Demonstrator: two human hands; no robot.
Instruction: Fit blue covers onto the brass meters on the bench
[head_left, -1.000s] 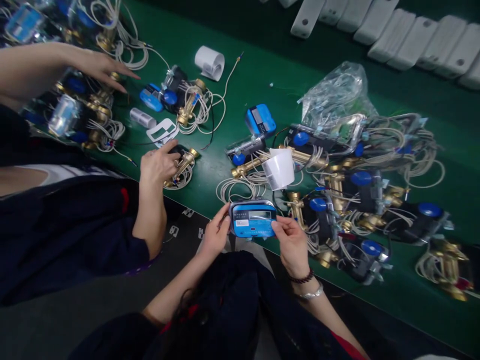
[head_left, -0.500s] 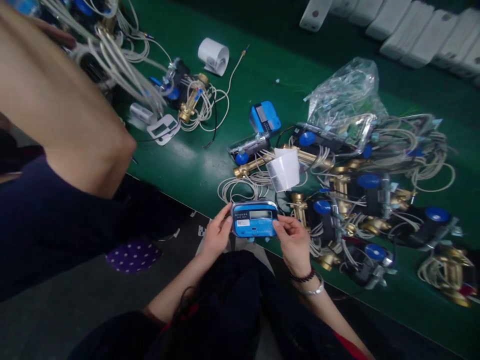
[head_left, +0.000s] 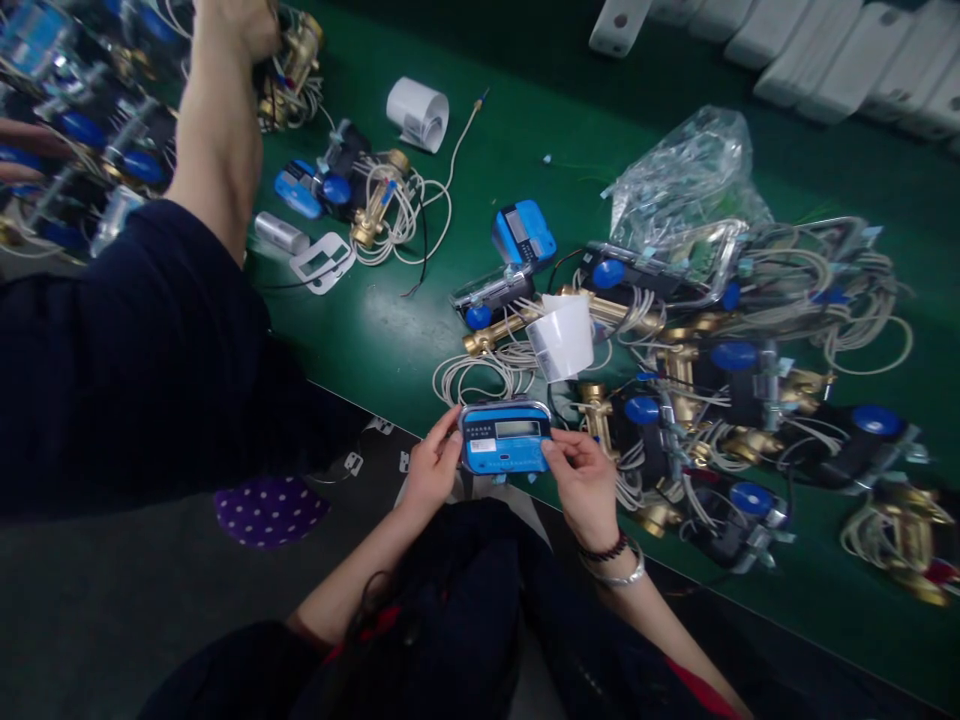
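A green felt-like desk (head_left: 525,140) carries a tangled heap of brass-bodied meters (head_left: 720,400) with pale coiled cables. At its near edge, left hand (head_left: 431,470) and right hand (head_left: 585,485) hold a glossy blue rectangular meter module (head_left: 504,437), fingers clamped on its ends; its label print is unreadable.

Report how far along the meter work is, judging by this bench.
Done: cannot tell; nothing on the green bench is clearly finished. In hand: the left hand and right hand hold one blue meter unit by its ends, display up. Left: a pile of brass-fitted meters with coiled cables lies beside it; a co-worker's arm reaches into another pile.
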